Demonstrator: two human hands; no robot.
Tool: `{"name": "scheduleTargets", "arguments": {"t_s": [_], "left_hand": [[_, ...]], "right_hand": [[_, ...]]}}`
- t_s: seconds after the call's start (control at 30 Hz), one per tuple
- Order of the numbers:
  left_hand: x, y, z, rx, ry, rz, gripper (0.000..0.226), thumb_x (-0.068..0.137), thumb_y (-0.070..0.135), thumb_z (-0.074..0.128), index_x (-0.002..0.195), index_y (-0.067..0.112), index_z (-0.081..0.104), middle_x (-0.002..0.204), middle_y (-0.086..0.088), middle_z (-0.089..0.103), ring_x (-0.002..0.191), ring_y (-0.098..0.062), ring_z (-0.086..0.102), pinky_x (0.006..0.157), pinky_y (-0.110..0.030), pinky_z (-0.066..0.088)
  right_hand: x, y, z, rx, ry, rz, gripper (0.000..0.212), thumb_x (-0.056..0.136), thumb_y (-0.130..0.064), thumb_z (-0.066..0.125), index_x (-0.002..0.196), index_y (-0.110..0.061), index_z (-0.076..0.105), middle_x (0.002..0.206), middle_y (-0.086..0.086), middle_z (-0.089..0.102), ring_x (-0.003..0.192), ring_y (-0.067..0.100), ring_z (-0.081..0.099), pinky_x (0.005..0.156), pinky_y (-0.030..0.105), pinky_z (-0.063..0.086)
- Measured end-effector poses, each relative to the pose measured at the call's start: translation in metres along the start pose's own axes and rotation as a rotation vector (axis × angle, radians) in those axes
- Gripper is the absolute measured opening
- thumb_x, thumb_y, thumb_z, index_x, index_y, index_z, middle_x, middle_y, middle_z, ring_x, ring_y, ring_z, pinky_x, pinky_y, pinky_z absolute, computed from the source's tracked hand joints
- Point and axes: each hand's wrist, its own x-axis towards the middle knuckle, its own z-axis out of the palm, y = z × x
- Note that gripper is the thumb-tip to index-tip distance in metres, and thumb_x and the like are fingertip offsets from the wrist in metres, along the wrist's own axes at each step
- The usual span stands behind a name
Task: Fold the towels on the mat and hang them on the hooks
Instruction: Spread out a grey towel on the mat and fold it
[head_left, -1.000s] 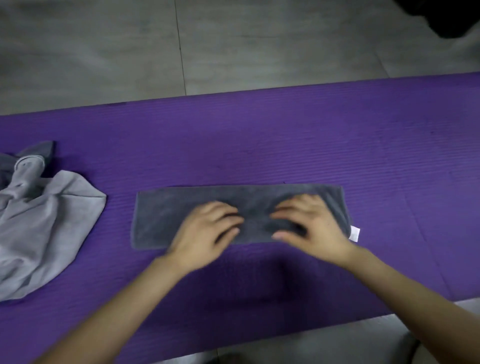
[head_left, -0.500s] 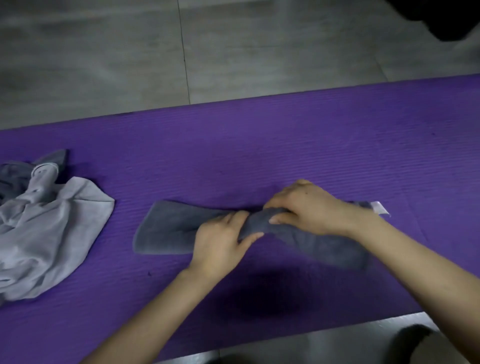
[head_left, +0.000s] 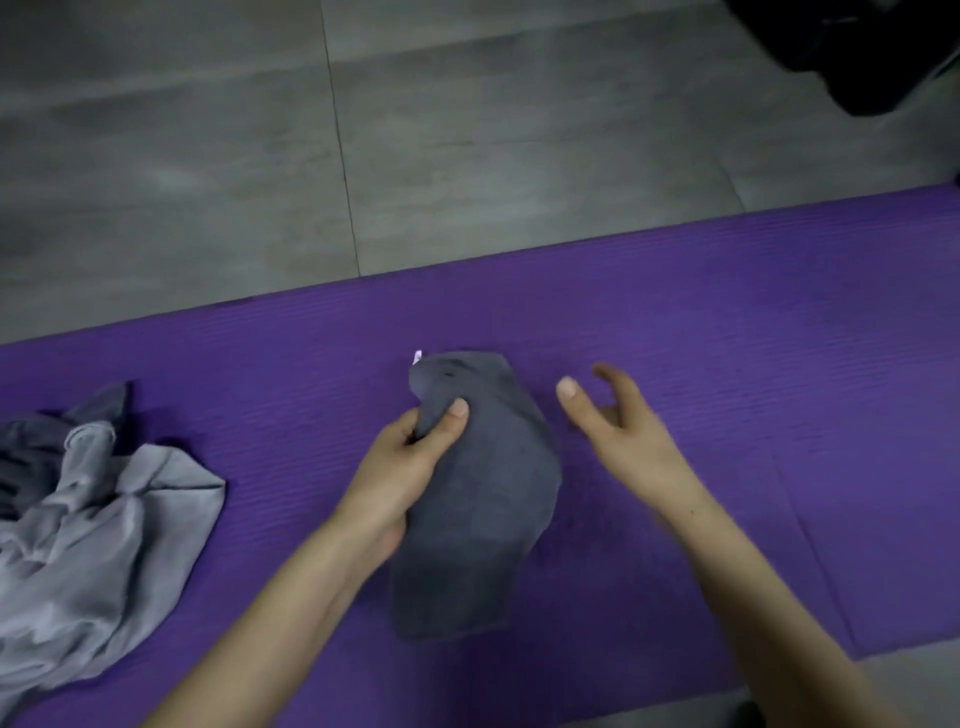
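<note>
The left hand (head_left: 410, 457) is gripping a folded dark grey towel (head_left: 488, 499) at the centre of the purple mat (head_left: 727, 322). The right hand (head_left: 618, 431) is hovering, fingers spread, at its 3 o'clock; pale towels (head_left: 93, 545) are lying at 9 o'clock.

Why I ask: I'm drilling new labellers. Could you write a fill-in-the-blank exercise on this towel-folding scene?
1. The left hand grips the dark grey towel; the right hand holds ___.
2. The mat beneath them is coloured ___.
3. The crumpled light grey towel lies to the ___ of the dark grey towel.
Missing words: nothing; purple; left.
</note>
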Motion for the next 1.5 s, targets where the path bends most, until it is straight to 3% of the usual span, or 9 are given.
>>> {"name": "scheduleTargets", "arguments": {"t_s": [0.1,0.3,0.37,0.67,0.87,0.97,1.1,1.3,1.5], "left_hand": [[-0.018,0.021,0.017,-0.098,0.082,-0.049,0.027,0.085,0.035,0.060,0.097,0.012,0.067,0.092,-0.004,0.074,0.089,-0.017,0.070,0.077,-0.030,0.053],[-0.093,0.072,0.040,-0.017,0.144,-0.093,0.019,0.086,0.041,0.059,0.093,0.025,0.068,0.098,0.007,0.072,0.098,-0.010,0.066,0.087,-0.031,0.050],[-0.127,0.099,0.047,0.033,0.131,-0.105,0.014,0.087,0.039,0.059,0.090,0.027,0.066,0.094,0.012,0.071,0.095,-0.003,0.065,0.085,-0.027,0.049],[-0.292,0.274,0.086,0.236,0.154,-0.074,0.010,0.083,0.012,0.067,0.077,0.008,0.059,0.074,-0.003,0.058,0.073,-0.016,0.052,0.070,-0.034,0.043],[-0.392,0.390,0.131,0.144,0.143,0.020,0.018,0.082,0.000,0.065,0.086,0.015,0.057,0.079,-0.003,0.065,0.075,-0.016,0.059,0.071,-0.031,0.050],[-0.416,0.442,0.149,0.101,0.159,0.086,0.040,0.081,-0.005,0.065,0.101,0.022,0.045,0.074,-0.002,0.063,0.069,-0.012,0.059,0.063,-0.024,0.053],[-0.427,0.497,0.151,0.284,0.081,0.225,0.066,0.075,0.004,0.073,0.129,0.027,0.042,0.086,-0.001,0.069,0.087,-0.016,0.065,0.086,-0.033,0.053],[-0.424,0.580,0.155,0.587,0.097,0.469,0.064,0.070,0.014,0.080,0.127,0.016,0.051,0.078,0.000,0.067,0.081,-0.016,0.065,0.071,-0.024,0.047],[-0.399,0.667,0.163,0.782,0.219,0.658,0.064,0.067,0.026,0.082,0.125,0.017,0.056,0.110,-0.005,0.069,0.105,-0.020,0.063,0.085,-0.029,0.047]], "right_hand": [[-0.020,-0.011,0.003,0.286,-0.215,0.265,0.137,0.033,-0.092,0.058,0.148,-0.033,0.016,0.145,-0.008,0.042,0.131,0.012,0.043,0.113,0.038,0.030],[-0.077,-0.089,-0.045,0.493,-0.108,0.373,0.087,0.078,-0.042,0.070,0.148,-0.026,0.021,0.133,0.004,0.054,0.111,0.019,0.058,0.071,0.026,0.050],[-0.102,-0.118,-0.067,0.438,-0.096,0.373,0.084,0.079,-0.035,0.072,0.147,-0.024,0.024,0.133,0.007,0.053,0.113,0.021,0.057,0.081,0.031,0.052],[-0.238,-0.296,-0.215,-0.002,-0.241,0.019,0.067,0.080,-0.018,0.072,0.137,-0.026,0.037,0.098,-0.006,0.060,0.098,0.019,0.059,0.084,0.036,0.051],[-0.315,-0.415,-0.314,-0.338,-0.181,-0.281,0.054,0.090,-0.031,0.060,0.139,-0.019,0.040,0.129,-0.003,0.058,0.118,0.020,0.053,0.097,0.038,0.042],[-0.334,-0.463,-0.348,-0.348,-0.132,-0.344,0.049,0.091,-0.027,0.058,0.137,-0.018,0.043,0.124,-0.002,0.061,0.115,0.020,0.056,0.093,0.030,0.042],[-0.343,-0.510,-0.377,-0.265,-0.070,-0.369,0.045,0.090,-0.024,0.060,0.133,-0.016,0.049,0.117,-0.003,0.064,0.111,0.016,0.058,0.089,0.025,0.044],[-0.338,-0.571,-0.400,-0.142,0.043,-0.447,0.044,0.090,-0.018,0.060,0.131,-0.010,0.049,0.117,0.004,0.063,0.109,0.018,0.057,0.093,0.031,0.045],[-0.300,-0.636,-0.423,-0.195,0.153,-0.529,0.050,0.090,-0.023,0.061,0.135,-0.009,0.045,0.129,0.008,0.057,0.121,0.024,0.052,0.101,0.037,0.041]]}}
